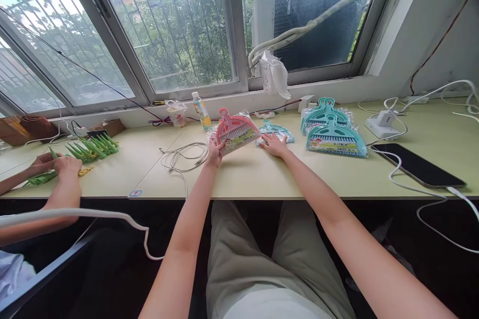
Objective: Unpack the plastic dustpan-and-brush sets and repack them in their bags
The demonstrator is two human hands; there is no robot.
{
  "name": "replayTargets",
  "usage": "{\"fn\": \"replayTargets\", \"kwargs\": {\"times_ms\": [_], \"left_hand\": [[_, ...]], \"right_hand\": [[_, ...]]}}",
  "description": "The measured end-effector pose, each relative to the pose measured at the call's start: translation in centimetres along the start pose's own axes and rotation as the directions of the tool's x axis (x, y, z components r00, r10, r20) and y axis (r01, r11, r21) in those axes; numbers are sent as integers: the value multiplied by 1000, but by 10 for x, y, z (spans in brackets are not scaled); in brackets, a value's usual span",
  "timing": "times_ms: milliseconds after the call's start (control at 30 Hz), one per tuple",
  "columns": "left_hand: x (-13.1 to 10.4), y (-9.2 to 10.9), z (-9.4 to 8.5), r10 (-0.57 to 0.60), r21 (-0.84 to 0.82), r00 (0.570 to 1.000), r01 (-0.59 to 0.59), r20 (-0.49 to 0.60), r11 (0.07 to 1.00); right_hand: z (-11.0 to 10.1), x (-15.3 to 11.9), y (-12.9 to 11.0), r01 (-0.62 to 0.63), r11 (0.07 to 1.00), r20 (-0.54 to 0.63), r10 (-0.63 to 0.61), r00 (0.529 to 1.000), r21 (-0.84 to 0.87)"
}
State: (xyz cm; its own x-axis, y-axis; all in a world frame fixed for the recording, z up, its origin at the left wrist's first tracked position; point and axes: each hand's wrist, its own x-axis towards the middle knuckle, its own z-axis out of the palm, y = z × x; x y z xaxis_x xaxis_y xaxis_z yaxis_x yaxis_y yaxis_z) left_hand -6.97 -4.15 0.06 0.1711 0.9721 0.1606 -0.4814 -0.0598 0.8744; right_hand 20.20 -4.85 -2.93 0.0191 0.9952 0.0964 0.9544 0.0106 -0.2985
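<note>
So the left hand (215, 152) has its fingers closed round the lower left edge of a pink brush-and-dustpan set (237, 132), holding it tilted up just above the table (239, 174). Right hand's (275, 144) pretty flat, fingers spread, touching a teal set (275, 132) that's lying there, not really gripping it. More teal sets (333, 132) are bunched off to the right, near a black phone (419, 164). A drink bottle (202, 110) leans behind the pink one.

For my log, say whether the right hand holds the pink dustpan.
No, the left hand holds the pink dustpan, not the right hand.
</note>
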Motion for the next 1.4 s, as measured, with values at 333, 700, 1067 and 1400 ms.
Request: {"fn": "replayTargets", "kwargs": {"times_ms": [333,700,1067,1400], "left_hand": [[-7,3,5,-22,14,999,21,25,1000],[2,-10,-2,-102,49,994,101,26,994],[-2,-7,2,-18,17,994,16,108,1000],[-6,-9,1,-95,104,967,72,238,992]], "right_hand": [[-14,-21,-5,140,989,-415,-149,898,-52],[-7,-46,-70,705,698,-417,-682,601,-127],[1,-45,-72,574,810,-430,-565,705,-123],[12,-31,-65,507,862,-397,-461,794,12]]}}
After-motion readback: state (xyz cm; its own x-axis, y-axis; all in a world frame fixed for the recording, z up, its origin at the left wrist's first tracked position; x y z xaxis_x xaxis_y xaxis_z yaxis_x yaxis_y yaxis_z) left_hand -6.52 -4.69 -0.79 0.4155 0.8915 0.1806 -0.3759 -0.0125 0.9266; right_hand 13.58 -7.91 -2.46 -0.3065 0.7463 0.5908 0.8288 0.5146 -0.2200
